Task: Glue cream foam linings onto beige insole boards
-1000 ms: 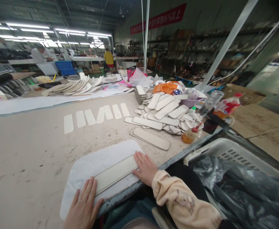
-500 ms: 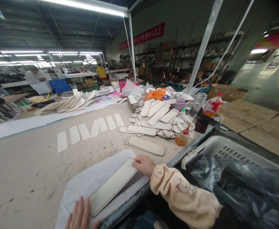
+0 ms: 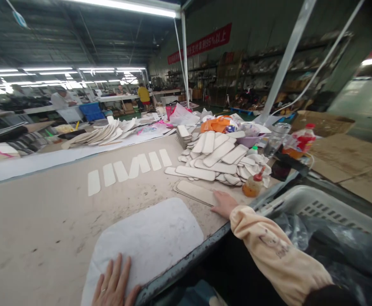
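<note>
My left hand (image 3: 114, 284) lies flat with fingers spread on a white rounded sheet (image 3: 154, 238) at the table's front edge. It holds nothing. Further right, my right hand (image 3: 224, 204) is at the near right end of a low stack of long, cream, round-ended strips (image 3: 194, 191). Its fingers close over the end of the top strip; the fingertips are partly hidden. Behind this stack is a large heap of similar cream strips (image 3: 218, 155). A squat bottle of amber liquid with a red nozzle (image 3: 252, 187) stands beside the heap.
Several pale strips (image 3: 130, 168) lie in a row on the table (image 3: 52, 225). A white plastic basket (image 3: 288, 195) holding dark plastic is to my right. An orange bag (image 3: 218, 124) lies behind the heap. People work in the background.
My right hand has carried a cream strip off the white sheet, away and to the right, onto the low stack. My left hand stays on the sheet. The view has shifted slightly.
</note>
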The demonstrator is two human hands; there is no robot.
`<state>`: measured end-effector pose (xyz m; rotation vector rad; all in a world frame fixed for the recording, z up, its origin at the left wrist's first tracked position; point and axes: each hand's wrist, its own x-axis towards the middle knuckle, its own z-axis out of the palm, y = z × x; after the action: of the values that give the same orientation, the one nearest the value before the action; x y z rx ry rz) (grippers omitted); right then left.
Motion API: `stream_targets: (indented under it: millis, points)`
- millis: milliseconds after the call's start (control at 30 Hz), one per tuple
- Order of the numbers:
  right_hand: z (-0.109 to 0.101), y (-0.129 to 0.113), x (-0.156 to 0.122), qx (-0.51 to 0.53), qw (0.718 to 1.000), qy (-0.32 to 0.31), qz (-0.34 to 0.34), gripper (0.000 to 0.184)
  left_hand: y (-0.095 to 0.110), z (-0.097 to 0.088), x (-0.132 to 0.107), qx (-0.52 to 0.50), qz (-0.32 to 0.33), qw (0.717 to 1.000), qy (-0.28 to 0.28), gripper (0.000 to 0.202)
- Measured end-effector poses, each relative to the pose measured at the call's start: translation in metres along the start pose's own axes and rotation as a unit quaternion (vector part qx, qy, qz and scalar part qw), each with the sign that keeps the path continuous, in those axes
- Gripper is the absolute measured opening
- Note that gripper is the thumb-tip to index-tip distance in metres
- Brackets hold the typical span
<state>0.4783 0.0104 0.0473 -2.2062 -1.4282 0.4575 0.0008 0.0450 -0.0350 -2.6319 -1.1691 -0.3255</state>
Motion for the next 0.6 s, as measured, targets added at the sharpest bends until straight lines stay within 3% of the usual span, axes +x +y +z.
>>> stream_targets:
  millis: [167, 267, 367, 500, 600]
  points:
    - [0.008, 0.011, 0.0, -0.108, 0.992, -0.052, -0.042, 0.076, 0.013, -0.025, 0.005, 0.044, -0.001, 0.999, -0.011, 0.073]
    - [0.004, 0.017, 0.01, -0.178, 0.98, -0.074, -0.039, 0.062, 0.016, -0.032, 0.005, 0.052, -0.01, 0.999, -0.013, 0.072]
    - [0.003, 0.017, 0.011, -0.201, 0.974, -0.095, -0.047, 0.054, 0.017, -0.03, 0.003, 0.041, -0.016, 0.999, -0.016, 0.071]
    - [0.003, 0.005, 0.001, -0.216, 0.966, -0.103, -0.101, 0.066, 0.016, -0.024, 0.002, 0.018, -0.021, 1.0, -0.012, 0.073]
    - [0.006, -0.006, -0.006, -0.254, 0.955, -0.106, -0.114, 0.055, 0.014, -0.021, 0.003, 0.012, -0.015, 1.0, -0.001, 0.074]
